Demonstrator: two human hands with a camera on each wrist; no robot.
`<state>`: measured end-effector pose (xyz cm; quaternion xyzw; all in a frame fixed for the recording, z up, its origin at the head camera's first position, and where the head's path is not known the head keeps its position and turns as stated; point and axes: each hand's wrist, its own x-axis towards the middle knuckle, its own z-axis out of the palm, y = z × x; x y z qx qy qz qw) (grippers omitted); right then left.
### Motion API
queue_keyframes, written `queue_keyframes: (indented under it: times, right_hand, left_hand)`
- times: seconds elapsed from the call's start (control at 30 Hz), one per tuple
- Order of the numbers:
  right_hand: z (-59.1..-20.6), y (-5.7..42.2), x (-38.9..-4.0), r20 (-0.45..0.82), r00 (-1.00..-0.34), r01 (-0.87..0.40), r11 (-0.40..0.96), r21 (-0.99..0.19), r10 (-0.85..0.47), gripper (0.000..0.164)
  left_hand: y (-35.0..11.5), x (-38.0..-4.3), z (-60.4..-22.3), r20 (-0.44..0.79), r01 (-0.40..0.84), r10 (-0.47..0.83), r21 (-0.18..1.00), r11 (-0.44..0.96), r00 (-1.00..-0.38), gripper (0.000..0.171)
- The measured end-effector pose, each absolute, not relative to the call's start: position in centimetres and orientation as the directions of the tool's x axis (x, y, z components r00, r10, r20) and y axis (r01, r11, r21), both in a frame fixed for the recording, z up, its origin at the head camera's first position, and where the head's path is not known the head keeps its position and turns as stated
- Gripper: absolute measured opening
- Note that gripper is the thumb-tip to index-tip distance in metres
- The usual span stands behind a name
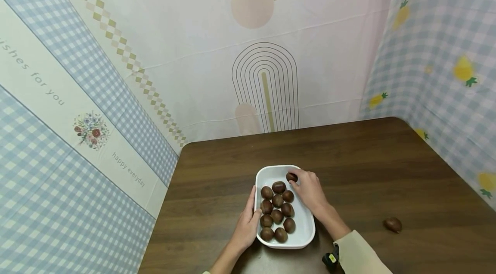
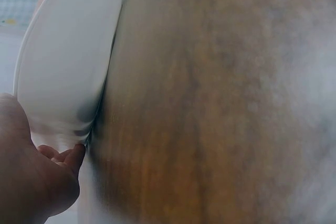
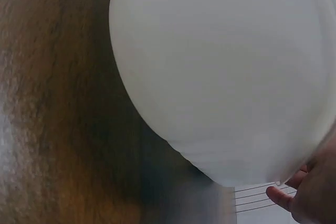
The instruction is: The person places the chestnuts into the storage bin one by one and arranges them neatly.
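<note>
A white rectangular dish (image 1: 304,235) stands on the table, with several brown chestnuts (image 1: 277,200) grouped mostly along its left half. My left hand (image 1: 246,223) grips the dish's left side, thumb at the rim and fingers along the outer wall. In the left wrist view, the fingertips (image 2: 77,154) reach low on that wall. Over the dish's far right corner, my right hand (image 1: 310,189) pinches one chestnut (image 1: 291,177) between thumb and fingers. The right wrist view has mostly the dish's outer wall (image 3: 220,77), with part of the right hand (image 3: 315,190) at the lower right.
A single chestnut (image 1: 393,224) lies on the dark wooden table (image 1: 348,149), right of the dish. Printed cloth (image 1: 186,29) hangs behind the table, and checked cloth (image 1: 445,106) hangs along the right side. A black strapped device (image 1: 330,259) sits at the right wrist.
</note>
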<state>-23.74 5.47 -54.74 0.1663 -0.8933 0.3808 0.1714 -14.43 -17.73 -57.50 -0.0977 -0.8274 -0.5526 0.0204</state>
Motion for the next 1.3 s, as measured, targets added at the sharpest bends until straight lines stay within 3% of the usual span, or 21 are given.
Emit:
queue_keyframes:
  times: [0.2,0.43,0.67,0.83,1.07,1.3]
  right_hand:
    - [-54.9,4.9,-23.9,0.457,-0.867,-0.451,0.703,-0.549,-0.200,0.023]
    - [-55.1,4.5,-24.2,0.430,-0.860,-0.468,0.761,-0.450,-0.275,0.028]
    - [-55.2,4.8,-24.1,0.395,-0.868,-0.471,0.748,-0.468,-0.300,0.017]
    - [-55.3,5.4,-23.8,0.441,-0.859,-0.496,0.634,-0.594,-0.260,0.043]
    - [-54.6,7.9,-23.2,0.495,-0.862,-0.488,0.449,-0.749,-0.112,0.054]
    - [-53.8,12.8,-21.9,0.492,-0.870,-0.424,0.482,-0.767,0.017,0.076]
  left_hand:
    - [-17.7,-14.4,-57.5,0.140,0.184,0.140,0.909,0.373,-0.980,0.069]
    - [-17.6,-14.3,-57.4,0.129,0.172,0.136,0.906,0.386,-0.982,0.070]
    - [-17.5,-14.2,-57.4,0.134,0.176,0.133,0.906,0.386,-0.982,0.070]
    - [-17.5,-14.2,-57.5,0.140,0.184,0.142,0.910,0.372,-0.980,0.070]
    - [-17.5,-14.2,-57.4,0.152,0.195,0.146,0.912,0.360,-0.978,0.070]
    - [-17.6,-14.2,-57.4,0.150,0.190,0.144,0.922,0.336,-0.978,0.071]
